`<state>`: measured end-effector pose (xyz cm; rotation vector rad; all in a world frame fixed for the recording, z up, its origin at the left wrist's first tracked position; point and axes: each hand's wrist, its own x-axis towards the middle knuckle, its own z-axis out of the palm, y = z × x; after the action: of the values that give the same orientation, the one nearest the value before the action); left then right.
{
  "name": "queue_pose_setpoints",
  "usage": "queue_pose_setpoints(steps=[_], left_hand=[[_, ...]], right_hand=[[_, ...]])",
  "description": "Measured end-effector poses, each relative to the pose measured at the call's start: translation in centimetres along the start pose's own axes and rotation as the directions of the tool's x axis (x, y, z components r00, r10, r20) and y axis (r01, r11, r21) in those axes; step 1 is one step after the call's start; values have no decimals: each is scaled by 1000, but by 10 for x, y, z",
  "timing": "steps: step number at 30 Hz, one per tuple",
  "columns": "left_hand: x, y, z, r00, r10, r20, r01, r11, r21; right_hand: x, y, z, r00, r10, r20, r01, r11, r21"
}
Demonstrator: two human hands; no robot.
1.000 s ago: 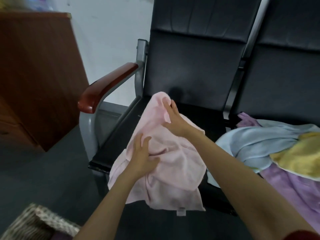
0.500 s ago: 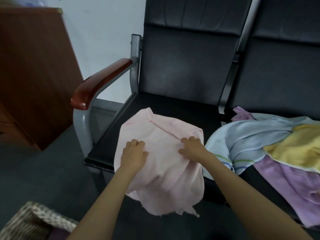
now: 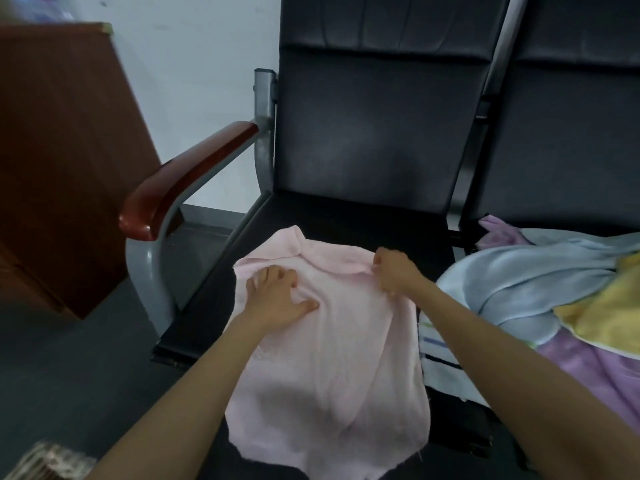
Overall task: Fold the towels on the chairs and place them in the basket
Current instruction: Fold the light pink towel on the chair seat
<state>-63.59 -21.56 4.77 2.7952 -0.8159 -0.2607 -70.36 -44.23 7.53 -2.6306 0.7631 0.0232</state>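
Presses the left hand (image 3: 277,296), fingers spread, flat on the pink towel (image 3: 329,368); pinches its far edge in the curled fingers of the right hand (image 3: 394,271). Has that towel across the left chair seat (image 3: 346,220), draped over the front, beside heaped towels (image 3: 519,282), with the basket (image 3: 52,460) blurred lower-left.

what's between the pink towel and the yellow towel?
Head view: the light blue towel lies between, its striped end against the right edge of the pink towel, the yellow towel overlapping its other side.
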Motion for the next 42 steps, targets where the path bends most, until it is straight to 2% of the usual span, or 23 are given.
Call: queue_pose_setpoints(steps=[2, 3, 4, 5, 6, 8, 9, 11, 14, 16, 18, 20, 22, 25, 27, 29, 30, 31, 35, 37, 39, 40, 42], left_hand=[[13, -4, 3, 1000, 2, 20, -1, 999, -41], [19, -5, 2, 998, -11, 55, 14, 998, -54], [25, -5, 1, 995, -27, 96, 33, 998, -54], [30, -5, -2, 990, -38, 136, 44, 998, -46], [36, -5, -4, 984, -37, 174, 44, 998, -34], [46, -6, -9, 969, -38, 242, 42, 999, -10], [50, -5, -10, 967, -41, 251, 43, 999, -2], [62, -2, -10, 975, -52, 215, 50, 999, 13], [88, 0, -12, 991, -74, 114, 74, 997, 4], [108, -9, -18, 984, -179, -6, 177, 979, -102], [121, -19, -24, 948, -280, -150, 242, 943, -226], [119, -18, -24, 953, -209, -219, 176, 971, -161], [103, -9, -16, 973, -91, -211, 80, 995, -65], [68, -2, -8, 981, -26, -191, 31, 999, 25], [46, -11, -10, 980, -56, -191, 59, 998, 14], [30, -24, -15, 979, -136, -150, 130, 990, -46], [25, -30, -18, 980, -156, -123, 151, 987, -52], [22, -33, -20, 981, -169, -100, 164, 985, -56], [27, -36, -28, 976, -212, -48, 210, 977, -30], [29, -34, -32, 974, -221, -49, 223, 974, 34], [25, -29, -30, 980, -170, -108, 182, 976, 117], [22, -27, -27, 979, -145, -141, 165, 977, 138], [17, -25, -20, 977, -128, -170, 153, 978, 145]], right_hand=[[22, 1, -18, 980, 131, -152, -67, 928, 367], [31, 4, -25, 961, 173, -217, -39, 859, 511], [35, 4, -29, 957, 172, -234, 1, 802, 597], [34, 4, -29, 969, 125, -213, 31, 794, 607], [32, 5, -23, 982, 52, -183, 57, 838, 542], [26, 4, 2, 990, -103, -93, 124, 958, 259], [21, 3, 15, 990, -139, -11, 140, 982, 129], [12, 3, 37, 980, -131, 153, 139, 989, -47], [9, 10, 54, 980, -113, 164, 140, 977, -160], [14, 13, 53, 990, -82, 118, 103, 977, -185], [19, 16, 54, 996, -60, 68, 72, 978, -194], [19, 15, 56, 998, -55, 42, 63, 977, -204], [17, 13, 57, 998, -59, 23, 63, 977, -205], [16, 14, 54, 996, -84, 4, 84, 983, -163], [15, 19, 47, 993, -114, -9, 114, 993, -7], [15, 25, 33, 994, -108, -4, 105, 958, 267], [14, 29, 25, 995, -100, 20, 87, 936, 341], [13, 33, 17, 993, -101, 57, 75, 936, 343], [9, 41, -1, 974, -104, 199, 72, 984, 165], [1, 36, -6, 989, -74, 128, 74, 997, 5], [-8, 29, -8, 999, -35, 12, 36, 984, -174], [-10, 27, -7, 1000, -16, 17, 19, 980, -200], [-15, 25, -5, 992, -8, 124, 30, 984, -176]])
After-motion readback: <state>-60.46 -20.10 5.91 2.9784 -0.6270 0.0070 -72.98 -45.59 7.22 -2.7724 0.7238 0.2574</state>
